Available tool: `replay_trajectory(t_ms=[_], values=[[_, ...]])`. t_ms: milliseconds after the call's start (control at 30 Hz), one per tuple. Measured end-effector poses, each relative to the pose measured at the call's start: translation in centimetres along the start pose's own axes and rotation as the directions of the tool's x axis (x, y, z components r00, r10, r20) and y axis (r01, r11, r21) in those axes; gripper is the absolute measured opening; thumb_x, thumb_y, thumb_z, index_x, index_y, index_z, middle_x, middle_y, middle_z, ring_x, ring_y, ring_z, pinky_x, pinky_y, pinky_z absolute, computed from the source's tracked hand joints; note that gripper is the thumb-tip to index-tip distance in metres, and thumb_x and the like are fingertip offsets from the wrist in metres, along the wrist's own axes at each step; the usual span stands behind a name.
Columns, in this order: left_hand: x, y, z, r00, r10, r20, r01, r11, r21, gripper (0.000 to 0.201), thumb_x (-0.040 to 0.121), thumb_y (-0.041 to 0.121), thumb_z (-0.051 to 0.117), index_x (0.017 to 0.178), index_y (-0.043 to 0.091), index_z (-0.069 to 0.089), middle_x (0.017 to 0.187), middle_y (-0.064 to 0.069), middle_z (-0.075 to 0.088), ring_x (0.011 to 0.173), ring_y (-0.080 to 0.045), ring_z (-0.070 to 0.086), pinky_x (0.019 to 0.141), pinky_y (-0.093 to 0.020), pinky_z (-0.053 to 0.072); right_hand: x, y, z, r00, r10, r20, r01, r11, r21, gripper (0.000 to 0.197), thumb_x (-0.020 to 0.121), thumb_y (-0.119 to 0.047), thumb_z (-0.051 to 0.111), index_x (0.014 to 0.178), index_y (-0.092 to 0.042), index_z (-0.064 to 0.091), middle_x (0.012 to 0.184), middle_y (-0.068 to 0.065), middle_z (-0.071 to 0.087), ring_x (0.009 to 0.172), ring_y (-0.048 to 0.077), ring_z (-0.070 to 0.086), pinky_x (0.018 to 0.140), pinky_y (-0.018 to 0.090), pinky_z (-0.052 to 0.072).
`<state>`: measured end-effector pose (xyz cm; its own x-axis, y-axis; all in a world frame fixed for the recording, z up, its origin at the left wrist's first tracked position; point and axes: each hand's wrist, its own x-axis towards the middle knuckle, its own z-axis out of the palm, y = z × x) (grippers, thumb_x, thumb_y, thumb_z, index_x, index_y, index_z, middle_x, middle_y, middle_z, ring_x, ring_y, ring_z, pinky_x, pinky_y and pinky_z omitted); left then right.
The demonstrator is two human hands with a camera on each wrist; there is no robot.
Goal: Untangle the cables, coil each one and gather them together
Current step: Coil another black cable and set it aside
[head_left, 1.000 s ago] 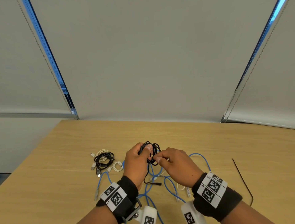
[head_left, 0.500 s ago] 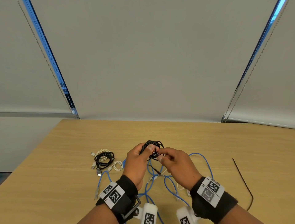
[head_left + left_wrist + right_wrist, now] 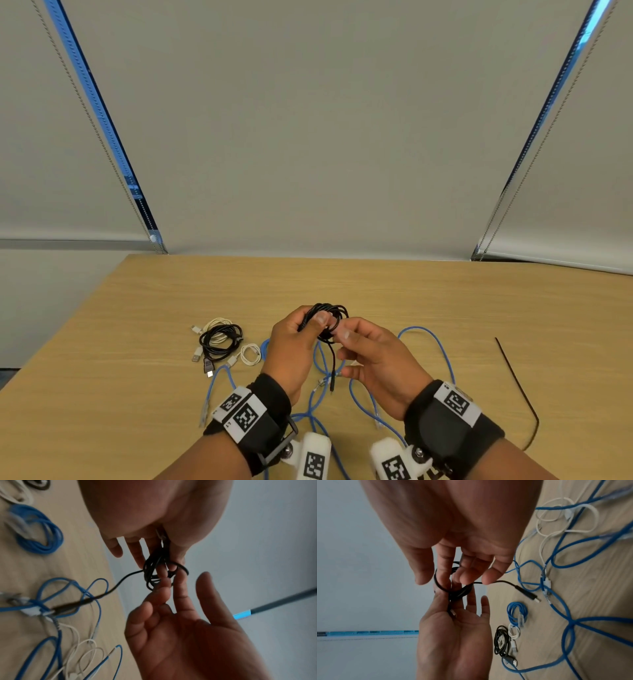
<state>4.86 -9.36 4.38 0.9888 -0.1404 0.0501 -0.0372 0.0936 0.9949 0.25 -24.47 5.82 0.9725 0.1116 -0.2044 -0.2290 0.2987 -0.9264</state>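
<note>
A black cable (image 3: 329,311) is wound into a small coil and held above the wooden table (image 3: 428,301). My left hand (image 3: 317,320) grips one side of the coil (image 3: 150,566), thumb on top. From the right, my right hand (image 3: 340,337) has its index finger through the loops (image 3: 453,592) and its other fingers curled on the loose strand. The black tail (image 3: 332,373) hangs down, and its plug (image 3: 534,597) hovers just over the table. A loose blue cable (image 3: 442,349) and a thin white cable (image 3: 553,520) lie tangled below my hands.
Finished coils lie together left of my hands: a black one (image 3: 221,342), a small white one (image 3: 250,354), another white one (image 3: 215,325) and a blue one (image 3: 517,614). A thin black strip (image 3: 517,387) lies at the right. The table's left edge (image 3: 68,329) runs diagonally.
My right hand has turned about the coil, bringing the strand round it. The tail has lifted off the table and now hangs free. My left hand has kept its grip.
</note>
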Motion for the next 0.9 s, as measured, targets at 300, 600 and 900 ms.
replay_trajectory(t_ms=[300,600,900], values=[[1.1,-0.7,-1.4,0.998,0.045,-0.047,-0.03,0.959,0.281,0.009,0.098,0.029,0.064,0.098,0.029,0.073,0.104,0.0,0.068,0.099,-0.013,0.065,0.088,-0.033,0.05,-0.6,0.4,0.0,0.991,-0.02,0.129,-0.015,0.965,0.263,0.022,0.086,-0.022,0.063,0.101,-0.007,0.066,0.088,0.022,0.071,0.106,0.036,0.067,0.099,0.05,0.046],[0.8,-0.4,-2.3,0.999,0.027,-0.04,-0.02,0.985,0.17,0.018,0.099,0.021,0.062,0.086,0.025,0.074,0.077,0.009,0.072,0.076,-0.007,0.066,0.074,-0.021,0.051,-0.2,0.5,0.7,1.0,0.004,-0.017,-0.007,0.988,-0.156,0.023,0.096,-0.027,0.066,0.116,-0.016,0.066,0.087,0.004,0.071,0.08,0.019,0.069,0.072,0.033,0.053],[0.7,0.7,-1.4,0.984,0.159,-0.08,-0.121,0.926,0.357,0.016,0.097,0.028,0.064,0.089,0.042,0.068,0.099,0.002,0.063,0.09,0.001,0.06,0.078,-0.011,0.043,-0.6,-0.8,0.8,0.996,-0.079,0.049,0.078,0.997,0.028,0.024,0.089,-0.036,0.062,0.075,-0.016,0.063,0.085,0.018,0.07,0.077,0.028,0.07,0.076,0.04,0.053]])
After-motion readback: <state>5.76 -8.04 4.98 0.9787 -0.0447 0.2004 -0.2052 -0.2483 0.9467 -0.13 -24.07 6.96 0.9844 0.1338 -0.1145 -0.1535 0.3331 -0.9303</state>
